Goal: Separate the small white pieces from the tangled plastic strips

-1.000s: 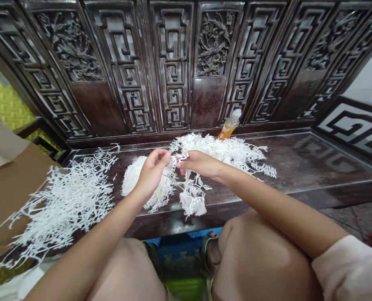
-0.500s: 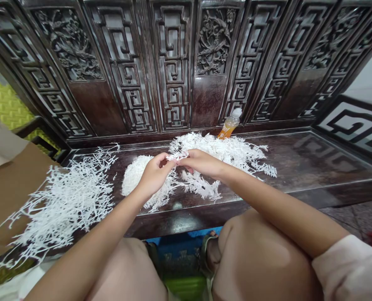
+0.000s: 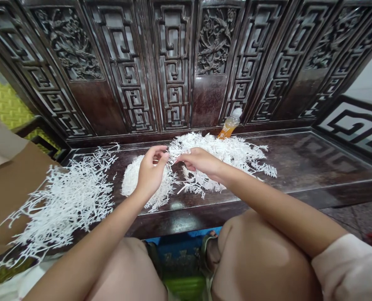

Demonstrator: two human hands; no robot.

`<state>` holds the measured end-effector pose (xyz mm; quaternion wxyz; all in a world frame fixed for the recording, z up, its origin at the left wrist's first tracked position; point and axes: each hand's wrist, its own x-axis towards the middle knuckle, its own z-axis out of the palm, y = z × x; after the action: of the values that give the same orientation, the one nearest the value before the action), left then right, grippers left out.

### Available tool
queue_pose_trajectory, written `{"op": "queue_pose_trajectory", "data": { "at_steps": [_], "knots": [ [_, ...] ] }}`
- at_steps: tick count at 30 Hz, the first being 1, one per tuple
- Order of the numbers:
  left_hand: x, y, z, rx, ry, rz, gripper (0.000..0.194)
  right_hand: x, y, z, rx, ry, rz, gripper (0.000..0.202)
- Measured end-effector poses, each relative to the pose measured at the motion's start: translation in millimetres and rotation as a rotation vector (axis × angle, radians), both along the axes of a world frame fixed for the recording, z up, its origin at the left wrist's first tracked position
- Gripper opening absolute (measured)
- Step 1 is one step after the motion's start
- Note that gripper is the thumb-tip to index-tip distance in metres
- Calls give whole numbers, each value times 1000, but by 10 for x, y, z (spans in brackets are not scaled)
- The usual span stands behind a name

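My left hand point(image 3: 152, 171) is raised over a low heap of fine white sprigs point(image 3: 131, 179). Its thumb and fingers are apart, with nothing between them. My right hand point(image 3: 201, 162) is closed in a pinch, and a small white branching sprig point(image 3: 173, 157) shows at its fingertips, partly lost against the white behind. Beyond that hand spreads a pile of feathery white sprigs point(image 3: 232, 149). Below the right wrist lies a looser white sprig point(image 3: 193, 186), its bare stem pointing toward me.
A large tangle of bare white branching stems point(image 3: 75, 196) covers the left side of the dark wooden bench point(image 3: 298, 161). Behind the right pile stands a bottle of orange drink point(image 3: 229, 125). A carved wooden backrest point(image 3: 211, 98) rises along the back. Brown cardboard point(image 3: 19, 188) lies far left.
My hands have come apart; the left has opened and drawn back slightly left. The white sprig below my right hand has changed its lie, its stem now turned toward the bench's front.
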<state>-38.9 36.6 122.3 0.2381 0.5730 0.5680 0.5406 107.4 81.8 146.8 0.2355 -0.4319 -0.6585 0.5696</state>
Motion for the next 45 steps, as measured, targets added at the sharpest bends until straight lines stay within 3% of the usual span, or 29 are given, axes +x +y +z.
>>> {"op": "queue_pose_trajectory", "data": {
  "at_steps": [4, 8, 23, 32, 37, 45],
  "knots": [
    [-7, -40, 76, 110, 384, 20, 17, 15, -1, 0, 30, -41, -47, 30],
    [-10, -43, 89, 29, 555, -66, 17, 17, -18, 10, 103, -98, -22, 30],
    [112, -47, 49, -222, 192, -129, 18, -63, -50, -68, 312, -209, -17, 26],
    [220, -118, 94, -116, 175, -30, 20, -88, -25, -31, 578, -233, -21, 27],
    [191, -96, 39, -91, 202, 1, 21, -118, 38, -48, 791, -298, 31, 24],
    [193, -84, 42, -3, 205, 54, 19, -122, 81, -45, 835, -331, 14, 20]
  ]
}}
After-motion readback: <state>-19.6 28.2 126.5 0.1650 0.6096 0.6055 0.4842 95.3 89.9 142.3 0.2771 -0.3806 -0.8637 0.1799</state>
